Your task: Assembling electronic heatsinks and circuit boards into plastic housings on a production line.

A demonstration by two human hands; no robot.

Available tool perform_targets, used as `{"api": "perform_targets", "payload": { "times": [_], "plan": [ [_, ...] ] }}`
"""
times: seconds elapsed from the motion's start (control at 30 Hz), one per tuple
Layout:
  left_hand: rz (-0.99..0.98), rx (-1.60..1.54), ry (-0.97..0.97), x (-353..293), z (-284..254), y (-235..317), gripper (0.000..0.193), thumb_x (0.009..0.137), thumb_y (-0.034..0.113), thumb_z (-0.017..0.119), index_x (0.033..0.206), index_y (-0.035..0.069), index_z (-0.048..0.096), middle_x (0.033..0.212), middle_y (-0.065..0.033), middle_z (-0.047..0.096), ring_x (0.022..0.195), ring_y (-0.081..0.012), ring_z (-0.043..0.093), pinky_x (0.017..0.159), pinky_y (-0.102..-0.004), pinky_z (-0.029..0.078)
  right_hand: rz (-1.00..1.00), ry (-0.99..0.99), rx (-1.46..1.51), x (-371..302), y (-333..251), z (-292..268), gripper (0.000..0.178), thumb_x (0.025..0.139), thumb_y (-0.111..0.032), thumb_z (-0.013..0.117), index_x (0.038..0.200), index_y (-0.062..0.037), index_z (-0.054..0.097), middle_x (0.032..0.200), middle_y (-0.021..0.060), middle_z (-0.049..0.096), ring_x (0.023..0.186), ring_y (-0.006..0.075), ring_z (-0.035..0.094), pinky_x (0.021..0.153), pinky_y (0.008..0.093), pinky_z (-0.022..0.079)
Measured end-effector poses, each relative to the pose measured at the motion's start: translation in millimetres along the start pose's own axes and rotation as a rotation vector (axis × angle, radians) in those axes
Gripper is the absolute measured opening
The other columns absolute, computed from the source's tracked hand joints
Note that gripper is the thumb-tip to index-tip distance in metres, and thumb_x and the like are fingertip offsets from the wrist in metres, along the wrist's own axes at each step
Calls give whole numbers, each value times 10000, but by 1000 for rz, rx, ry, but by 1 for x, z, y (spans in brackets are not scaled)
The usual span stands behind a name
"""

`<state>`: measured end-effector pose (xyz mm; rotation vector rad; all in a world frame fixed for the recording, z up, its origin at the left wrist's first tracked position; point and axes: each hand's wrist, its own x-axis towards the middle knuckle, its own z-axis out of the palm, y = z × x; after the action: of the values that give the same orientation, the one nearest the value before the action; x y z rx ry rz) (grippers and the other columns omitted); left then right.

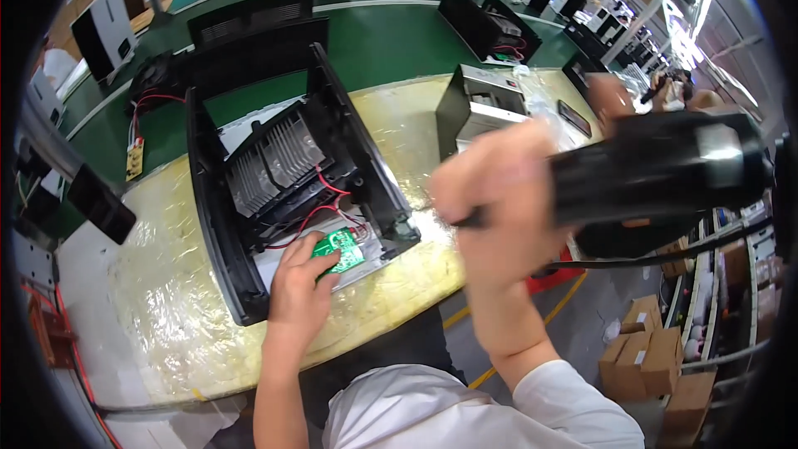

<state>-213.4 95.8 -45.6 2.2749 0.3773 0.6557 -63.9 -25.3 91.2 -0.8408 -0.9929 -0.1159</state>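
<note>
My left hand (301,287) grips the left edge of a green circuit board (342,251), with fingers bent over it. The board lies at the near end of an open black housing (218,241), and red wires (320,209) run from it farther in. A ribbed metal heat sink (278,158) fills the housing's middle. Closed round the narrow front of a black electric screwdriver (657,168), my right hand (507,191) is up to the right of the housing, blurred by motion. The screwdriver's tip points left toward the housing's near right corner and is hard to make out.
A grey metal box (478,108) and a phone (573,118) are at the back right of the film-covered table (166,283). Beyond runs a green belt (382,41) with more black housings (490,25). Cardboard boxes (644,357) stand on the floor at the right.
</note>
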Motion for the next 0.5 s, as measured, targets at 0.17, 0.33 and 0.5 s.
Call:
{"api": "perform_targets", "payload": {
  "times": [0.17, 0.33, 0.5],
  "plan": [
    [80, 44, 39, -12, 0, -10, 331, 733, -67, 745, 1061, -58, 701, 1291, -226, 607, 1208, -411, 563, 1010, -435, 461, -245, 241, -305, 45, -12, -86, 265, 937, -19, 544, 1197, 5, 497, 722, 36, 473, 477, 136, 472, 448, 309, 411],
    [-105, 70, 266, -44, 9, -13, 264, 851, -59, 687, 1115, -72, 681, 1372, -247, 583, 1200, -399, 607, 966, -404, 508, -99, 109, -392, 49, 34, -125, 703, 936, 23, 556, 1547, -31, 213, 703, 32, 510, 490, 122, 509, 475, 305, 452],
    [-265, 85, 335, -49, 11, -15, 207, 894, -56, 663, 1098, -76, 691, 1309, -250, 631, 1103, -378, 671, 886, -372, 554, 44, 175, -280, 42, 55, -125, 484, 945, 2, 587, 1391, 4, 401, 674, 30, 499, 482, 129, 507, 469, 296, 440]
  ]
}}
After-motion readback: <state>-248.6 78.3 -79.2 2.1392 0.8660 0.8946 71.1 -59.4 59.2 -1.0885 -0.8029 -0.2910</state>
